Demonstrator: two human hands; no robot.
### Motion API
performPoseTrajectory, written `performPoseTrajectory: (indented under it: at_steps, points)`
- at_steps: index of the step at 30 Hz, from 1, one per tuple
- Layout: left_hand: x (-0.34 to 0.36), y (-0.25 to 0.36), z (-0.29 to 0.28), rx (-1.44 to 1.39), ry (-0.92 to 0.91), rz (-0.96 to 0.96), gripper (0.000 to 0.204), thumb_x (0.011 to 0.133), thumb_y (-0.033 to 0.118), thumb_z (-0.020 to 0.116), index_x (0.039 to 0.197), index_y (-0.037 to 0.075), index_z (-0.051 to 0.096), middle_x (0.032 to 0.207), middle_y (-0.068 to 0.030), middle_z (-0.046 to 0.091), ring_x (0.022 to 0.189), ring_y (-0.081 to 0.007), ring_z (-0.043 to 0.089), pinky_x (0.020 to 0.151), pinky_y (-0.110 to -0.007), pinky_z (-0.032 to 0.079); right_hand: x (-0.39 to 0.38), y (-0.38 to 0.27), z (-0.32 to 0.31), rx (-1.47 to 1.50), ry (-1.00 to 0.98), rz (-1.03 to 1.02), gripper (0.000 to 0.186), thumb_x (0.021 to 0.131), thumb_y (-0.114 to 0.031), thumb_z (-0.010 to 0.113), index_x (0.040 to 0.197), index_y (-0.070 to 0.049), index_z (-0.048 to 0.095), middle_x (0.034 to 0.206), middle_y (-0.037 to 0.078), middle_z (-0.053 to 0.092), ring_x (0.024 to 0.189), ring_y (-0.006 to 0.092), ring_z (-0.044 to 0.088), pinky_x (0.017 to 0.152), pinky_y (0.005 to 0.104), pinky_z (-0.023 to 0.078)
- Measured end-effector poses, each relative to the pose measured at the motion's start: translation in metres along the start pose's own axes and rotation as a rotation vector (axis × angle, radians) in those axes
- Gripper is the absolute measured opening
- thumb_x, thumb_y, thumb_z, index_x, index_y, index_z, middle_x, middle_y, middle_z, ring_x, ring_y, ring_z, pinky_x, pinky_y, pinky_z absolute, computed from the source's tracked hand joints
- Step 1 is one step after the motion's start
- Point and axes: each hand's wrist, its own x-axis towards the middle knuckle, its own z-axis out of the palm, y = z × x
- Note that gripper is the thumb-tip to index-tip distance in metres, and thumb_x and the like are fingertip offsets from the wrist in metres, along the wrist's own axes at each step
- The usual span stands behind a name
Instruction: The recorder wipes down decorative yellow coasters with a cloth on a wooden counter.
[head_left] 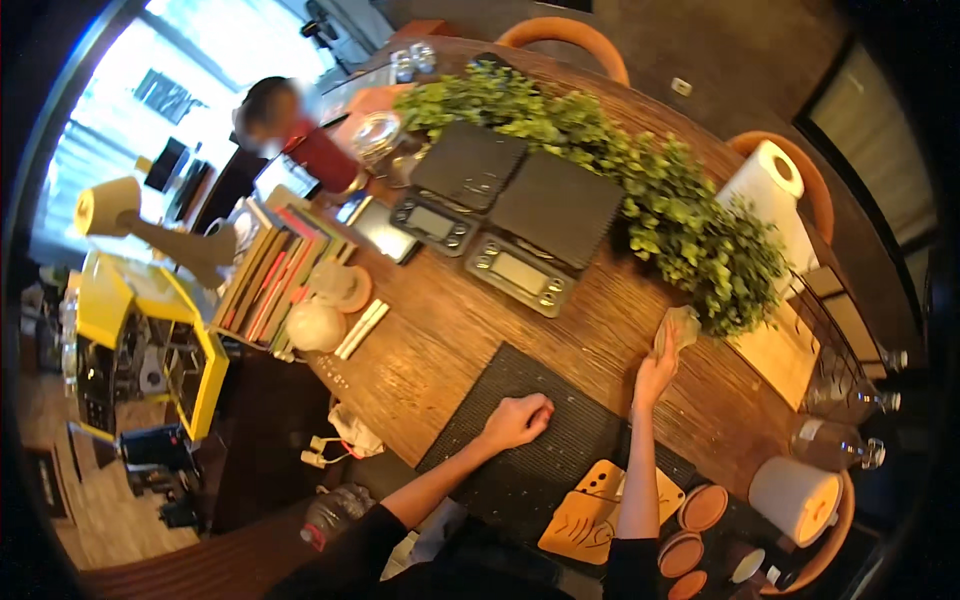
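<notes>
**Crumpled cloth (pixel 684 324), beyond the black mat (pixel 525 375)**

We list: right hand (pixel 655 375), right of the mat's far edge, fingers gripping the cloth; left hand (pixel 515 422), on the mat, fingers curled closed, contents we cannot tell; leafy plant (pixel 700 250), beyond the mat. Hazard: a wide sweep could snag the plant.

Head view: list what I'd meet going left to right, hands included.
Yellow boxy machine, round white object, bare left hand, bare right hand with a pale crumpled cloth, white paper-towel roll.

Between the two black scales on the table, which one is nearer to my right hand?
The right scale, which lies between the right hand and the left scale.
</notes>
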Motion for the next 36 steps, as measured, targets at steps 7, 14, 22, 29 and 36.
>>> performPoseTrajectory:
  at_steps: [7,14,22,29,36]
  points:
    - [-0.002,-0.002,0.001,-0.102,-0.079,0.007,0.012,0.082,0.011,0.054,0.091,0.002,0.055,0.066,-0.0057,0.058,0.053,-0.0141,0.056,0.050,-0.027,0.045,-0.028,-0.039,0.076,-0.055,-0.259,-0.140,0.056,0.074,0.010,0.036,0.127,-0.006,0.042,0.135,0.018,0.034,0.129,0.0295,0.026,0.103,0.0406,0.025]
    - [-0.008,-0.015,-0.003,-0.408,-0.041,0.038,0.011,0.084,0.011,0.052,0.090,0.002,0.054,0.063,-0.0066,0.054,0.053,-0.0135,0.052,0.050,-0.027,0.042,-0.050,-0.040,0.091,-0.206,-0.391,-0.178,0.051,0.070,0.006,0.037,0.119,-0.003,0.051,0.114,0.022,0.054,0.097,0.0335,0.056,0.081,0.0348,0.042]
    - [-0.070,-0.024,-0.082,-0.497,0.150,-0.206,0.015,0.087,0.010,0.047,0.094,0.001,0.056,0.075,-0.0066,0.060,0.062,-0.0120,0.056,0.059,-0.024,0.045,-0.103,-0.101,0.144,-0.053,-0.595,-0.041,0.060,0.072,0.015,0.039,0.126,-0.011,0.045,0.132,0.015,0.040,0.122,0.0256,0.039,0.096,0.0370,0.038]
    - [-0.125,-0.040,-0.148,-0.504,0.602,-0.323,0.023,0.089,0.016,0.041,0.097,-0.003,0.051,0.075,-0.0107,0.057,0.061,-0.0132,0.052,0.061,-0.025,0.043,-0.170,-0.140,0.189,-0.187,-0.585,-0.444,0.056,0.073,0.012,0.042,0.126,-0.005,0.042,0.125,0.018,0.046,0.107,0.0302,0.051,0.084,0.0399,0.047]
    - [-0.144,-0.044,-0.187,-0.427,0.940,-0.285,0.025,0.091,0.020,0.039,0.093,-0.003,0.048,0.072,-0.0126,0.053,0.057,-0.0162,0.050,0.056,-0.027,0.041,-0.299,-0.144,0.161,0.090,-1.267,-0.441,0.038,0.073,0.005,0.045,0.107,-0.002,0.058,0.109,0.019,0.056,0.103,0.0343,0.052,0.090,0.0402,0.040]
